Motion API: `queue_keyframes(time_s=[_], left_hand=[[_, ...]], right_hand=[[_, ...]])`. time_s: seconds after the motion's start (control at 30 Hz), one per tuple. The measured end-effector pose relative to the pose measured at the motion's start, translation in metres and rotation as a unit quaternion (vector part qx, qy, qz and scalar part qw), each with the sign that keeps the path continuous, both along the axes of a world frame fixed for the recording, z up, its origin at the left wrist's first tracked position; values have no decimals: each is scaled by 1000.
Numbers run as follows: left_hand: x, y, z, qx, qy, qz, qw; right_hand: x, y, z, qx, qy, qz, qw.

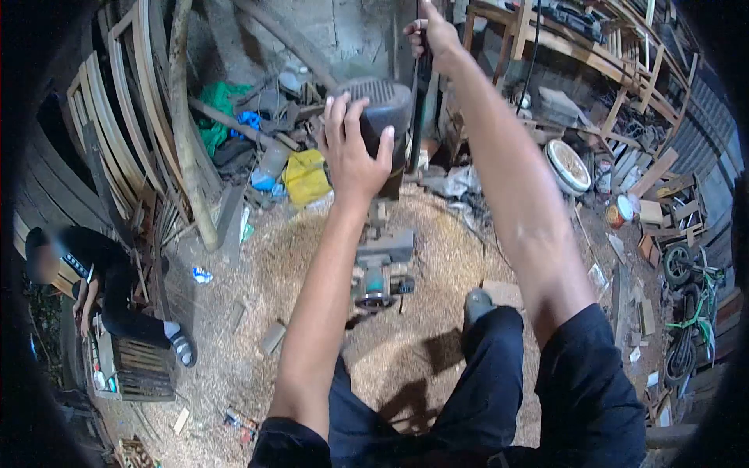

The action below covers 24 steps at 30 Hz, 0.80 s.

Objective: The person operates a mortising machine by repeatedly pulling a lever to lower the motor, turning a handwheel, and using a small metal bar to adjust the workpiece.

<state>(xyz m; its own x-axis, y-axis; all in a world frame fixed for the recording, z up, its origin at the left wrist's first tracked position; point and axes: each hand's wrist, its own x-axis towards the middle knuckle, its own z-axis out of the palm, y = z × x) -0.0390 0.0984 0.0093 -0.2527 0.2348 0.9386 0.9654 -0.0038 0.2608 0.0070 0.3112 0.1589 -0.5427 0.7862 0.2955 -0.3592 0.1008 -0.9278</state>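
Observation:
My left hand (355,152) rests with spread fingers on a dark, rounded machine housing (386,97) with a vented top. Higher up and to the right, my right hand (435,37) has its fingers curled round a dark upright rod (420,117), partly hidden by the hand. Under the housing stands the rest of the machine, with a grey metal block (388,243) and a teal part. A round handwheel (374,301) sits at its near end.
Wood shavings (312,242) cover the floor. On the left a person (97,273) sits on a slatted wooden crate (144,366). Long curved boards (117,101) and a pole (187,125) lean behind. A green bike (698,312) and scrap wood lie right.

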Motion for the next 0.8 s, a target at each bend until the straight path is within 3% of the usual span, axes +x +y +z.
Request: queue_keyframes(time_s=[0.03,0.07,0.17,0.2,0.53,0.73,0.8], left_hand=[[1,-2,1,1,1,0,1000],[2,-4,1,-5,0,-2,1000],[0,-10,-2,-31,-9,-15,999],[-1,-13,-3,-43,-9,-22,999],[19,-39,-13,-63,-100,-117,986],[27,-51,-14,-83,-124,-159,976],[28,-56,-16,-94,-129,-166,973]], right_hand=[[11,1,2,8,-50,110,993],[13,-3,1,-88,-40,72,993],[16,-8,-9,-54,-28,92,994],[22,-11,-14,-23,-10,161,987],[66,-80,-66,69,63,48,994],[69,-91,-85,201,69,-32,977],[78,-105,-87,157,110,-18,981]])
